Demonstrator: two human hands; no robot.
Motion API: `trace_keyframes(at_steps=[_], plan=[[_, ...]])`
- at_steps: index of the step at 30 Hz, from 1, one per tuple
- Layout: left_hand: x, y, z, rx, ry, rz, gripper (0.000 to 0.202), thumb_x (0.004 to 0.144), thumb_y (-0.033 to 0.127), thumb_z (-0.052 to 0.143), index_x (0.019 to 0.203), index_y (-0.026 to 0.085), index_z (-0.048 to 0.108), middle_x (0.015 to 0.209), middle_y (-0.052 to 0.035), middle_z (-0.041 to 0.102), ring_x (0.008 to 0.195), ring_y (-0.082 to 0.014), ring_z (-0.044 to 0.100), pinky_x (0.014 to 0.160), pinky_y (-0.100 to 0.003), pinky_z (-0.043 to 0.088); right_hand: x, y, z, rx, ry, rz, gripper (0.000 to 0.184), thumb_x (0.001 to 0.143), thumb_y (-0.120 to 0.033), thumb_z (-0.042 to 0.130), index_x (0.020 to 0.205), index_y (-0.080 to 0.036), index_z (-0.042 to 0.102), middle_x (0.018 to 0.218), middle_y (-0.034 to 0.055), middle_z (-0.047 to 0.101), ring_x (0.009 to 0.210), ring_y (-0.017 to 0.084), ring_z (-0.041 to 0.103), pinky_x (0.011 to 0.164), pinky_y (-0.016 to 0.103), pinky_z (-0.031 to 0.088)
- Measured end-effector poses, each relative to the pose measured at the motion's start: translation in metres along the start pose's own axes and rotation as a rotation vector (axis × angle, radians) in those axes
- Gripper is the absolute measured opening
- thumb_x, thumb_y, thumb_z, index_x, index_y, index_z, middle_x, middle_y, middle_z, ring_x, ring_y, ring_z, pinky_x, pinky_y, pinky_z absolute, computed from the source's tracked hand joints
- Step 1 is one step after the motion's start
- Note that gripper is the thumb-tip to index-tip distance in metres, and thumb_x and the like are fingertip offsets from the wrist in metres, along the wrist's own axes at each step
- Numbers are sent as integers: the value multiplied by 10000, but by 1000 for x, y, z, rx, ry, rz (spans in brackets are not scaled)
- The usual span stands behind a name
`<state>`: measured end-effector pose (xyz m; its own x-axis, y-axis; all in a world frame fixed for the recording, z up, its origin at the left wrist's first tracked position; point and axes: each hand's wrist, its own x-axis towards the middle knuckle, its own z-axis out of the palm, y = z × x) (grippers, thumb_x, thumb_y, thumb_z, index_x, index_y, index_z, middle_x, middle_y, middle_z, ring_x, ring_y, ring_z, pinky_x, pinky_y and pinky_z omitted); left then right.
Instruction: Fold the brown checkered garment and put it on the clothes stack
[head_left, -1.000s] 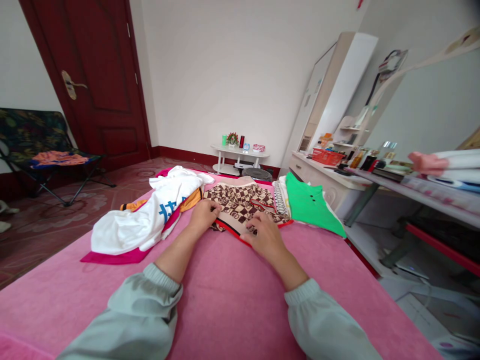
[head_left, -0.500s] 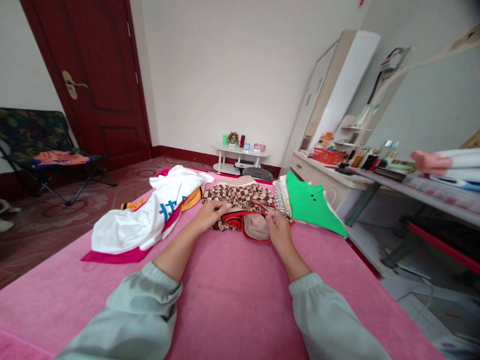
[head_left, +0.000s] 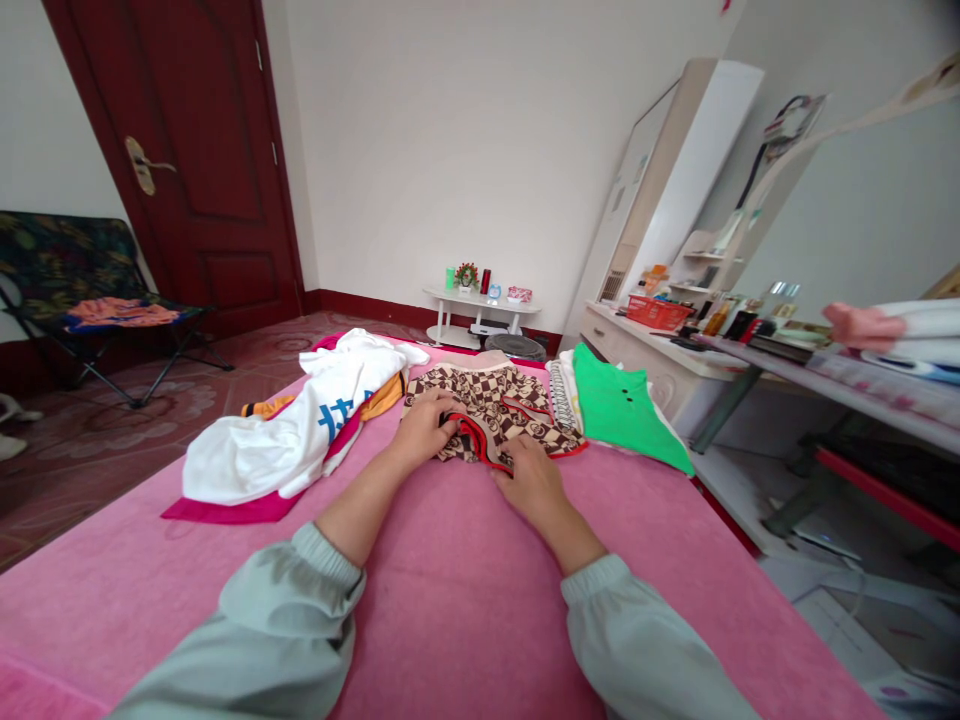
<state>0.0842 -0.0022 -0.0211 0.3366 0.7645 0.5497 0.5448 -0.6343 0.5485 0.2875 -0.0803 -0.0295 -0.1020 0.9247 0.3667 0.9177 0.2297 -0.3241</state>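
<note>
Watch the red-edged near border (head_left: 480,432) of the checked garment (head_left: 469,385): it bunches into a curl between your hands, so pressing it down like that would likely trap a crease, and pulling unevenly would skew it. Your left hand (head_left: 426,428) has its fingers drawn in at the curl, your right hand (head_left: 531,478) has its fingers bent over the border beside it; both touch cloth, but you cannot tell from here how tightly either grip closes, and a loose pinch could let the border spring back. A wide sweep to the right might also drag the green garment (head_left: 611,400) on the neighbouring pile. The checked garment lies ahead of you on the pink cover (head_left: 465,600), between that pile and the white shirt (head_left: 255,460). It looks thin and soft, brown and cream squares with printed figures, rumpled in the middle, with a beige band at its far end.
</note>
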Motion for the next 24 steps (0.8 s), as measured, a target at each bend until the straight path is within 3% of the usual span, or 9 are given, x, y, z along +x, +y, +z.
trace_keyframes(at_steps=[3, 7, 11, 15, 18, 20, 24], plan=[[4, 18, -4, -166, 37, -38, 169, 782, 210, 550, 903, 198, 669, 997, -38, 637, 996, -207, 567, 943, -362, 422, 5, 4, -6, 173, 145, 41, 171, 776, -180, 493, 872, -189, 634, 922, 63, 645, 874, 204, 585, 772, 303, 424], [7, 40, -2, -589, 30, -193, 167, 802, 312, 568, 899, 181, 605, 835, -10, 645, 765, -147, 601, 755, -276, 488, 18, 6, -24, 724, 389, 155, 165, 753, -244, 490, 841, -191, 620, 750, 4, 653, 712, 171, 585, 660, 265, 438], [5, 57, 10, -886, 27, -384, 382, 740, 424, 669, 1033, 202, 567, 698, 19, 619, 565, -108, 568, 577, -222, 475, 23, -8, -41, 1227, 358, 300, 187, 664, -288, 573, 813, -191, 630, 663, -21, 654, 581, 143, 587, 538, 226, 437], [1, 78, 15, -1095, -11, -382, 466, 767, 498, 642, 1121, 208, 549, 922, -46, 672, 797, -160, 644, 754, -283, 508, 22, -23, -51, 1400, 334, 394, 222, 613, -291, 629, 809, -192, 660, 736, -2, 698, 654, 149, 638, 582, 220, 478], [-3, 98, 10, -1075, -88, -346, 537, 766, 483, 653, 1200, 204, 503, 1080, -78, 649, 977, -206, 622, 865, -329, 485, 19, -33, -52, 1440, 313, 400, 234, 612, -273, 639, 828, -190, 677, 789, 7, 715, 713, 149, 652, 639, 220, 494], [-5, 108, 6, -975, -90, -312, 604, 708, 381, 725, 1228, 195, 482, 1120, -77, 636, 1034, -218, 597, 905, -330, 467, 18, -39, -51, 1467, 281, 373, 254, 613, -259, 639, 854, -195, 684, 814, 5, 720, 750, 154, 658, 678, 229, 500], [-2, 104, -2, -779, -129, -318, 574, 641, 154, 680, 1191, 185, 521, 991, -29, 671, 919, -195, 626, 832, -306, 497, 20, -35, -54, 1444, 299, 385, 251, 600, -268, 660, 839, -200, 691, 790, -3, 719, 743, 174, 658, 670, 255, 499]])
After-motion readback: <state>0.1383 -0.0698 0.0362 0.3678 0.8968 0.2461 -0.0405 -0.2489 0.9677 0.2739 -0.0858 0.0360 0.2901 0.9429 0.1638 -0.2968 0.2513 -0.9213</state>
